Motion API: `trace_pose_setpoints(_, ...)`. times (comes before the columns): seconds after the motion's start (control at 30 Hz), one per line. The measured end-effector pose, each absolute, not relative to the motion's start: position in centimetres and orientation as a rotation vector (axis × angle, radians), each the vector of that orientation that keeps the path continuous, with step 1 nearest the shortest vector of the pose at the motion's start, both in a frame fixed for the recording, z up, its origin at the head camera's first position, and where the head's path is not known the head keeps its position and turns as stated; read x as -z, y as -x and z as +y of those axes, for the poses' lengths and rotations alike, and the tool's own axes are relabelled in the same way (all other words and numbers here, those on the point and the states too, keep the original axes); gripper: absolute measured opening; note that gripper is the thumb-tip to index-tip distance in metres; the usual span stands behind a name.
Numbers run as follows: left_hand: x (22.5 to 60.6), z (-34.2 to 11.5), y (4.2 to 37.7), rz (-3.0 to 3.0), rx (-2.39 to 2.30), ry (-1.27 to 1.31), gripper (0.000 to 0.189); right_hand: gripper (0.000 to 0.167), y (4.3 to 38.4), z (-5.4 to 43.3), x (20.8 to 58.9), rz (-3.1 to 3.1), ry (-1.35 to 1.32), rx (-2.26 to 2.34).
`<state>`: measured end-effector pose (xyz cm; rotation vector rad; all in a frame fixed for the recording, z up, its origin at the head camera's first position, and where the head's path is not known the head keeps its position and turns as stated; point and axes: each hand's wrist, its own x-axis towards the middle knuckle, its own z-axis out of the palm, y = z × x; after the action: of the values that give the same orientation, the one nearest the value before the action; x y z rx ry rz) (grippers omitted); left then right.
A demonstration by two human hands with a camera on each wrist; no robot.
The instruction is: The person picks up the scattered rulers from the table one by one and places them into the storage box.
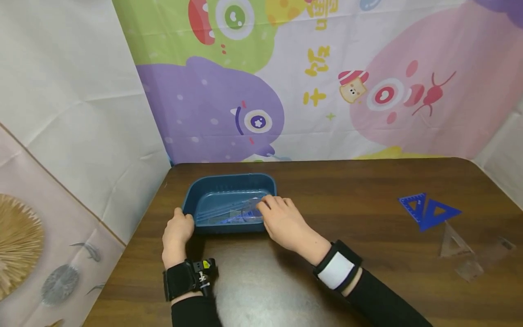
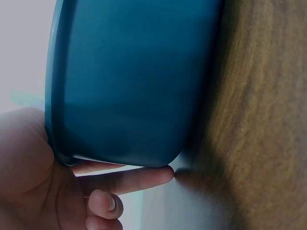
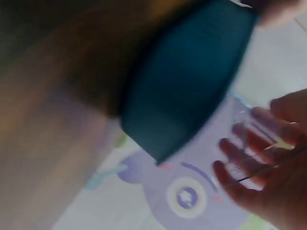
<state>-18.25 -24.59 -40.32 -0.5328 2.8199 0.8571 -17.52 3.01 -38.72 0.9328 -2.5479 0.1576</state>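
Note:
A dark blue plastic bin (image 1: 229, 229) stands on the wooden table, left of the middle. My left hand (image 1: 178, 234) grips its front left corner, thumb at the rim and fingers along the outer wall (image 2: 129, 86). Over the bin's right end, my right hand (image 1: 283, 223) holds a clear plastic measuring piece (image 1: 251, 209) by its edge. Fine markings show on that piece between the curled fingers in the right wrist view; its exact kind I cannot tell. Clear rulers (image 1: 218, 212) and a blue-marked piece lie inside the bin.
To the right on the table lie two blue set squares (image 1: 440, 221), side by side. Nearer the front right are a clear set square (image 1: 452, 244) and other clear plastic pieces (image 1: 470, 269). A cartoon-printed cloth (image 1: 318, 122) hangs behind the table's back edge.

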Motion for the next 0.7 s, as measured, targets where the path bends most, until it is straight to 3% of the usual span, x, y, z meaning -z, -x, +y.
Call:
trace_pose_setpoints(0.33, 40.3, -24.6, 18.2, 2.818, -0.865, 0.543, 0.055, 0.025, 20.1, 1.2, 40.9, -2.506, -1.275, -0.168)
trace_pose_setpoints(0.7, 40.5, -24.6, 18.2, 2.831, -0.862, 0.555, 0.055, 0.034, 21.6, 1.2, 41.8, -2.570, -1.380, -0.293)
